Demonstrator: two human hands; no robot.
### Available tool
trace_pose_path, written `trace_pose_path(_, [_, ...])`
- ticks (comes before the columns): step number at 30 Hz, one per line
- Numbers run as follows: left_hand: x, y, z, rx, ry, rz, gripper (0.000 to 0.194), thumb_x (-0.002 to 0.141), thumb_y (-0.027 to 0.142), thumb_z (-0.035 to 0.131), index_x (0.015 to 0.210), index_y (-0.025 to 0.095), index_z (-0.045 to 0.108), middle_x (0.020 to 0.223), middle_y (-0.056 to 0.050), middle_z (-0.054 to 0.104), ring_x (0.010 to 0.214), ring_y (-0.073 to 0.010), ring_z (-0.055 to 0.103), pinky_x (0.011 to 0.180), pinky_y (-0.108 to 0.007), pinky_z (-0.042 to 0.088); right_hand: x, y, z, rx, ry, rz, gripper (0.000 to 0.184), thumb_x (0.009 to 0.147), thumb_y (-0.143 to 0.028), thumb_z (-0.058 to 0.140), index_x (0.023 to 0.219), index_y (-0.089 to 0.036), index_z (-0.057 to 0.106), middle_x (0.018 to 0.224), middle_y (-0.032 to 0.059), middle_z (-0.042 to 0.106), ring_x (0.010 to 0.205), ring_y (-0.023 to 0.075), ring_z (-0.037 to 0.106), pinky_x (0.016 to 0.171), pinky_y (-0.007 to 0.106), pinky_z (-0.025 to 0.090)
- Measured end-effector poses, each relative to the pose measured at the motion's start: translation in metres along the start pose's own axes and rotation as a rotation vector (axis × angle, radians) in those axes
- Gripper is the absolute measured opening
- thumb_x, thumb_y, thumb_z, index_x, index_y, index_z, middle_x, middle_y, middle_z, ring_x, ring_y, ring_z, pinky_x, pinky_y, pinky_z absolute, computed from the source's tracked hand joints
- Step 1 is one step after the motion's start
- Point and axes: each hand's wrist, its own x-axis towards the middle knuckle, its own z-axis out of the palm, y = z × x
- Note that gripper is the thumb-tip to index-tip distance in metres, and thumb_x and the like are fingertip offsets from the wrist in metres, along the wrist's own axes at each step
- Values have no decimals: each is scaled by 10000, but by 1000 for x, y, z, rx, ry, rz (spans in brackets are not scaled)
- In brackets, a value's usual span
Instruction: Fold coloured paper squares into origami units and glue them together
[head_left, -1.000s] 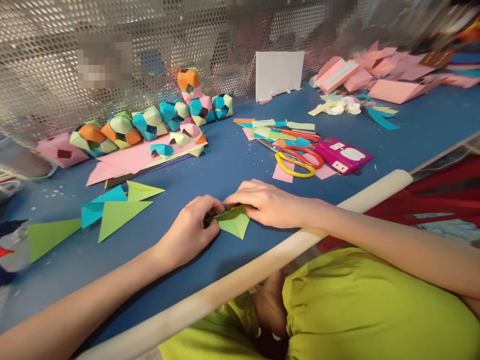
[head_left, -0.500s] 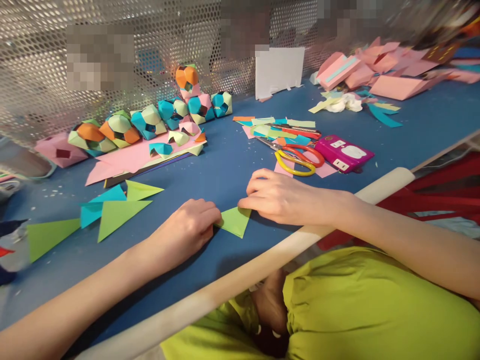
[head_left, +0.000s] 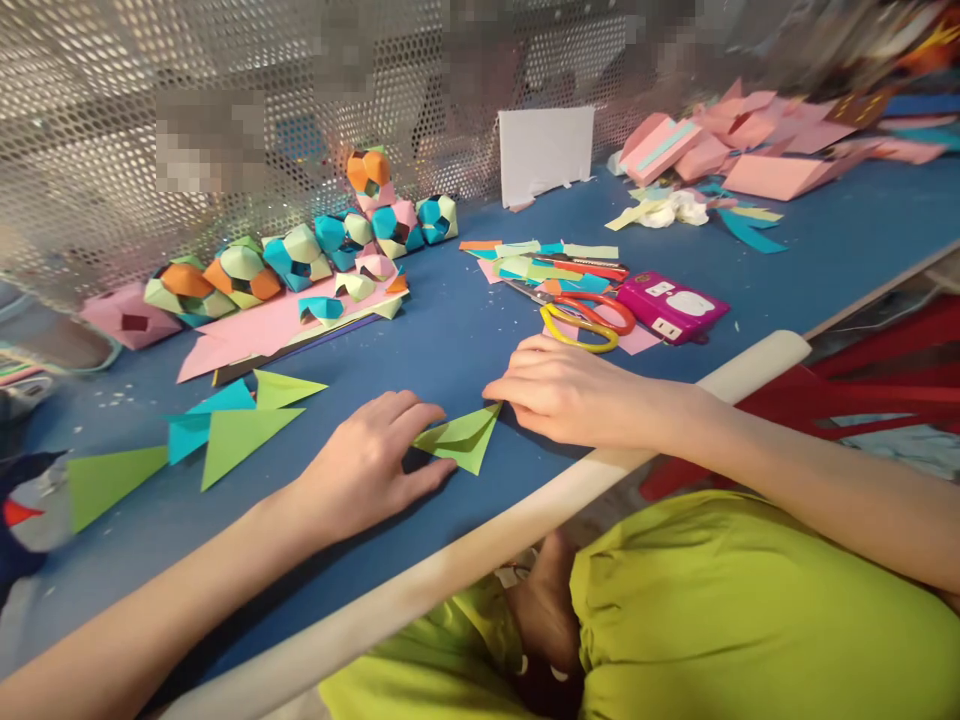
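Note:
A folded green paper triangle (head_left: 466, 443) lies on the blue table between my hands, one of its layers lifting along the top. My left hand (head_left: 379, 455) is at its left corner, thumb and fingers parted around it without pinching. At the upper right corner, the fingertips of my right hand (head_left: 551, 390) close together on the paper; its fingers are bent and the thumb is hidden. Left of my left hand lie more folded pieces: a green triangle (head_left: 244, 438), a blue piece (head_left: 196, 425), a smaller green one (head_left: 289, 389) and another green triangle (head_left: 112, 485).
Scissors (head_left: 581, 330), paper strips (head_left: 536, 258) and a magenta case (head_left: 675, 308) lie beyond my right hand. Folded paper balls (head_left: 296, 255) line the back by perforated metal (head_left: 390, 60). Pink paper pieces (head_left: 780, 172) heap at far right. A white tube (head_left: 450, 567) runs along the near edge.
My left hand has opened, thumb and fingers spreading off the green triangle's left corner. The triangle's top layer now lifts. My right hand stays at its corner; the view shifts slightly.

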Motion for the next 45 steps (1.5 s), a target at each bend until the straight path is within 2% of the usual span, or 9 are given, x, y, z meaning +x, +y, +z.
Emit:
trace_pose_path(6, [5,1,19,-79,167,-47,141,908,164,446,857,156,577,801,-44,594,716,-140,575,658,-244,470,9,-12,0,203,193,243,245,887,-150,475,1081,-109,617,954,104,696,837,202,612,752,319,419])
trace_pose_path(10, [6,-1,17,-207,301,-313,109,850,170,502,744,191,522,692,19,515,608,-112,505,584,-235,431,18,-24,-7,410,118,564,397,887,-393,547,1159,-103,552,783,52,665,706,194,606,656,300,408])
trace_pose_path(13, [7,1,14,-364,315,-450,30,816,204,526,793,194,541,783,3,563,683,-122,540,614,-243,460,26,-30,-7,681,50,647,499,901,-486,490,1233,-115,478,724,21,631,699,185,599,631,282,415])
trace_pose_path(16, [8,6,13,-489,317,-521,32,786,216,548,775,187,540,824,-7,587,733,-128,555,641,-246,466,32,-34,-2,871,72,671,518,878,-406,527,1292,-113,421,774,23,627,716,163,592,631,261,432])
trace_pose_path(20, [9,11,10,-725,251,-672,132,780,305,576,818,184,543,730,19,601,637,-119,543,569,-236,436,36,-34,6,823,72,668,551,775,-133,545,1316,-127,441,720,-7,602,616,121,535,576,226,393])
trace_pose_path(25, [11,9,9,-741,280,-706,181,772,341,586,840,173,590,657,34,567,586,-111,504,548,-235,399,32,-29,3,719,45,571,606,733,-108,539,1333,-149,464,838,31,626,660,117,518,589,217,379])
trace_pose_path(29, [11,6,11,-776,215,-773,159,743,325,591,771,168,591,605,34,564,557,-114,502,539,-239,394,30,-23,5,765,42,562,675,732,-94,520,1393,-138,391,774,-3,591,638,108,495,575,215,375])
trace_pose_path(36, [12,-1,11,-477,137,-677,95,728,254,561,719,179,619,660,29,598,615,-123,522,595,-249,404,28,-14,20,827,165,589,599,730,-54,516,1319,-142,453,818,1,630,701,108,534,644,225,407])
trace_pose_path(45, [11,-13,16,-466,97,-595,96,717,238,540,717,175,612,640,24,598,590,-122,530,568,-242,407,25,-16,20,708,36,534,636,740,-10,501,1353,-162,433,910,25,629,764,120,562,670,232,424])
